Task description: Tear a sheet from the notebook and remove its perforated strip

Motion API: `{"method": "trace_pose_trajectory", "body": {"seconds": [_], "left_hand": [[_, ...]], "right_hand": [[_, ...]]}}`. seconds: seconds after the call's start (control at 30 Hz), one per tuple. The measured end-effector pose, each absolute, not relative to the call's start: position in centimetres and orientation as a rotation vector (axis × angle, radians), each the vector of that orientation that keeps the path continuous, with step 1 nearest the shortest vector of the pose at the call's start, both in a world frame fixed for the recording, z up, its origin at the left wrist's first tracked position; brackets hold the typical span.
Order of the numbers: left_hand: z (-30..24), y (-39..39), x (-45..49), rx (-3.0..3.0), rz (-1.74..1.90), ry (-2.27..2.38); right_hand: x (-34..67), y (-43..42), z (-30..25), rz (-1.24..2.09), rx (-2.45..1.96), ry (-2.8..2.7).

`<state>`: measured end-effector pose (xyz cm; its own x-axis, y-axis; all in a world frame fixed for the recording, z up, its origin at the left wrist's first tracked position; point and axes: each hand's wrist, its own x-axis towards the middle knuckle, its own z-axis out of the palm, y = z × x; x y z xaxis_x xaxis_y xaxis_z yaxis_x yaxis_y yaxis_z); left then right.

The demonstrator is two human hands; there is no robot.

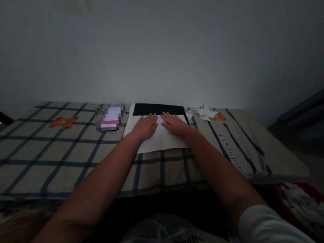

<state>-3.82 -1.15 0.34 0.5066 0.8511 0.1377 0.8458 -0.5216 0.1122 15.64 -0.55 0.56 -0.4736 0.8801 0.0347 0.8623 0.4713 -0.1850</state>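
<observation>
A sheet of white paper (163,140) lies on the table, partly over a dark, black-topped flat item (161,108) whose kind I cannot make out. My left hand (146,126) rests flat on the paper's left half, fingers stretched toward the wall. On the right half lies my right hand (174,123), palm down with its fingers extended too. The fingertips of both hands are close to the paper's far edge and near each other. Neither hand grips anything.
A checked tablecloth (79,151) covers the table. Left of the paper is a phone (111,117) with a lit, blurred screen. Folded white paper pieces (204,113) lie to the right. Below the table's right end stands a red container (312,189) with crumpled white stuff. A wall rises behind.
</observation>
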Motion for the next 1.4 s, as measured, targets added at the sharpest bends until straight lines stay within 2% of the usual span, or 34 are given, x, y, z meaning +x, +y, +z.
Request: {"method": "trace_pose_trajectory", "body": {"seconds": [1.17,1.4], "left_hand": [[0.0,-1.9,-2.6,2.628,0.268,1.672],[-0.1,-1.8,-3.3,2.67,0.312,1.622]], "right_hand": [[13.7,-2.0,0.2,0.217,-1.702,-2.465],[15.0,-1.3,0.6,0.208,-1.58,-2.532]]}}
